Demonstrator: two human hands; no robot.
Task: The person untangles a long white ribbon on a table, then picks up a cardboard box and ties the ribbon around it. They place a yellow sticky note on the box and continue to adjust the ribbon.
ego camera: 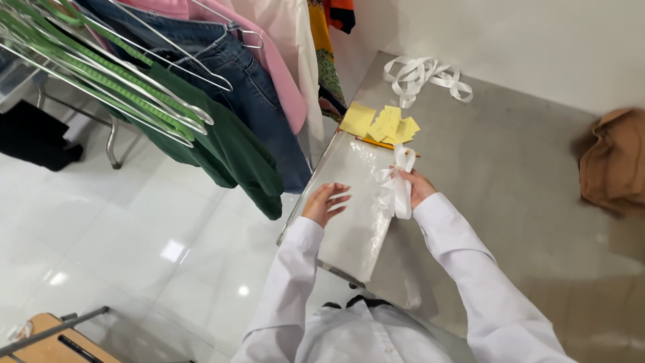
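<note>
- Where the view begins at far left, pale green and bare wire hangers (101, 74) hang on a rack, carrying a dark green sweater (232, 144), blue denim jeans (259, 101) and a pink garment (282, 74).
- Left hand (324, 204): open, fingers spread, holding nothing; it hovers over the left edge of the grey metal table (510, 175), just above a clear plastic sheet (356, 202) lying there.
- Flat yellow paper slips (386, 124) lie piled on the table beyond the sheet, well apart from the left hand.
- Right hand (414, 186): closed around a bunched length of white ribbon (400, 185); ribbon loops stick up above the fist and a tail hangs below it, over the plastic sheet.
- Second loose coil of white ribbon (423, 75) rests at the table's far edge, near the wall.
- Crumpled brown cloth (615, 161) sits at far right on the table.
</note>
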